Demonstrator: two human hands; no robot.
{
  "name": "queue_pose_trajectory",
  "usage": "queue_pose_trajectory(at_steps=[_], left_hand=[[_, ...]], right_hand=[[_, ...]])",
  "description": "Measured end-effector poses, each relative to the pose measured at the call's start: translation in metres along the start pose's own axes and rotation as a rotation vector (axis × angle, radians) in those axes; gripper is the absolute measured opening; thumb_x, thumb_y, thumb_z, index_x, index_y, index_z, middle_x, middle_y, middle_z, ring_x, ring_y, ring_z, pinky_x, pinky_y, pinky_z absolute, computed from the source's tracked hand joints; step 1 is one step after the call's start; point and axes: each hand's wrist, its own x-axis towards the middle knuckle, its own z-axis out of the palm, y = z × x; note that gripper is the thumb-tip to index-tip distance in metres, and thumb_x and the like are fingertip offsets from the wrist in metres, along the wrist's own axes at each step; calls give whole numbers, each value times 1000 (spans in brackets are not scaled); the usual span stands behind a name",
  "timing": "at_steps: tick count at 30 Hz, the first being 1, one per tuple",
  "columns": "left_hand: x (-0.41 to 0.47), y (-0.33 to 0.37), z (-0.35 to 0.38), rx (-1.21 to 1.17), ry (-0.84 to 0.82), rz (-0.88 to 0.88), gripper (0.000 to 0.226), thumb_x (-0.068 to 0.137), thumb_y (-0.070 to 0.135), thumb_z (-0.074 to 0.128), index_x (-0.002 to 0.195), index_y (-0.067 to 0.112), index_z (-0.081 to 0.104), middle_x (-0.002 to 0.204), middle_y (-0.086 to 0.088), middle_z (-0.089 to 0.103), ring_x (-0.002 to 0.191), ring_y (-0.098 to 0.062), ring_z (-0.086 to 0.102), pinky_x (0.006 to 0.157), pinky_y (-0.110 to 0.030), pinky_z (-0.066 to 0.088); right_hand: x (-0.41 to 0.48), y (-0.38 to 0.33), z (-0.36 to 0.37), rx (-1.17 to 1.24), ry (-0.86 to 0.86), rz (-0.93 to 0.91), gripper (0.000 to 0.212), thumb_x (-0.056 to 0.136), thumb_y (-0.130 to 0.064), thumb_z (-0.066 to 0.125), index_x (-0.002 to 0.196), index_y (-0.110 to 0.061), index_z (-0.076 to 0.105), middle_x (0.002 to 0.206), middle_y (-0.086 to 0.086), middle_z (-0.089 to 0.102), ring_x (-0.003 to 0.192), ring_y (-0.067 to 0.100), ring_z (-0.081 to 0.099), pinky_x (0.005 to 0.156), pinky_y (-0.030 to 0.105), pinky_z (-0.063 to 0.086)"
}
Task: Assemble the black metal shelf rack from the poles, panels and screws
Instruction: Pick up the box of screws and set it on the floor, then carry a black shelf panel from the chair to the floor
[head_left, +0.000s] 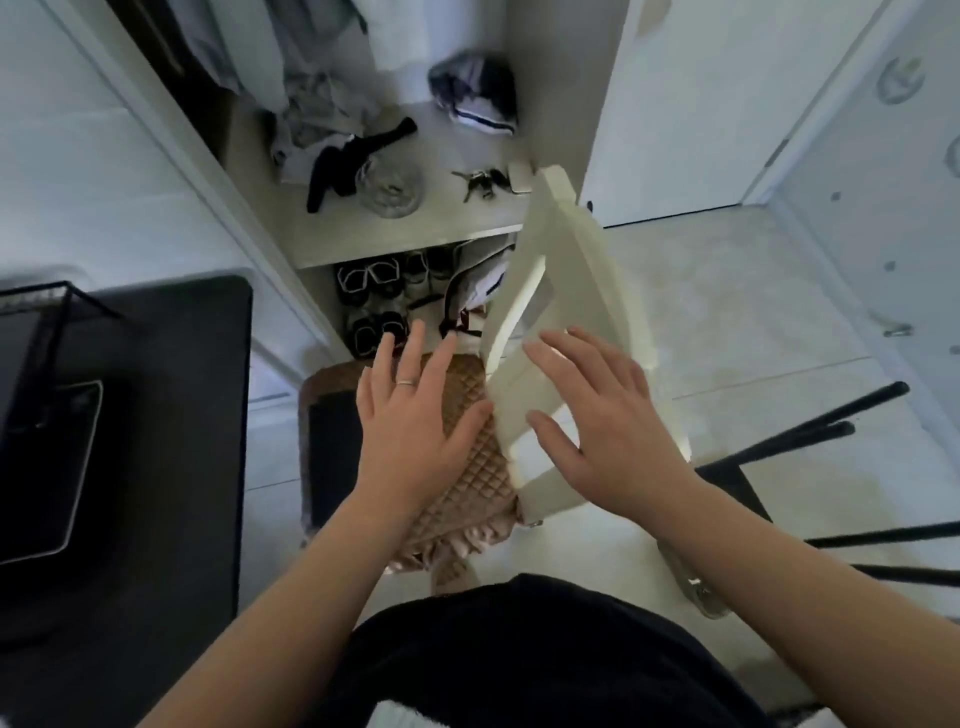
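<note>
Hallway floor (701, 291) beside an open white cupboard (405, 244). Left hand (410, 415) and right hand (597, 421), fingers spread and empty, reach over a cream chair (566, 249) at centre frame, probably to clear space. Black poles (831, 421) lie at the right edge.

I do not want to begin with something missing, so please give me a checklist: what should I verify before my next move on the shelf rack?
1. Left hand free: ok, open above the quilted cushion, holding nothing.
2. Right hand free: ok, open at the cream chair, gripping nothing.
3. Black poles in sight: ok, they lie on the floor at the right.
4. Screws found: cannot tell, none shows in this view.
5. Working space: probably not ok, the cream chair stands directly in front, beside the poles.
</note>
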Motion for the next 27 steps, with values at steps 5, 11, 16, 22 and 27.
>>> queue_pose_trajectory(at_steps=[5,11,16,22,27], left_hand=[[-14,-69,15,6,-143,-149,76,91,72,33,157,35,20,168,2,5,154,-23,-6,121,-52,-1],[-45,-132,75,0,-312,-417,74,94,67,36,157,34,17,168,0,5,153,-25,-5,121,-53,3],[-76,-176,141,-38,-415,-665,74,94,69,35,157,34,16,168,0,6,153,-27,-3,120,-56,2],[-94,-224,211,-95,-311,-872,74,95,63,40,157,31,16,168,-1,7,153,-26,-1,121,-53,3],[-93,-269,246,-51,-129,-984,75,97,56,43,158,26,11,167,-1,7,153,-28,3,122,-56,10]], right_hand=[[28,-33,63,-6,-188,12,58,97,-35,53,150,-15,46,155,7,43,149,31,30,120,53,24],[40,-27,155,-93,-464,13,61,99,-40,53,155,-21,38,161,3,34,152,27,20,123,46,14],[40,-9,239,-130,-667,42,60,100,-42,47,155,-24,32,160,2,30,151,26,17,120,45,19],[40,2,341,-21,-812,147,63,98,-39,49,155,-25,28,159,5,31,147,29,25,117,47,27],[40,2,421,241,-871,367,69,99,-34,57,157,-16,24,154,13,37,139,33,38,112,46,38]])
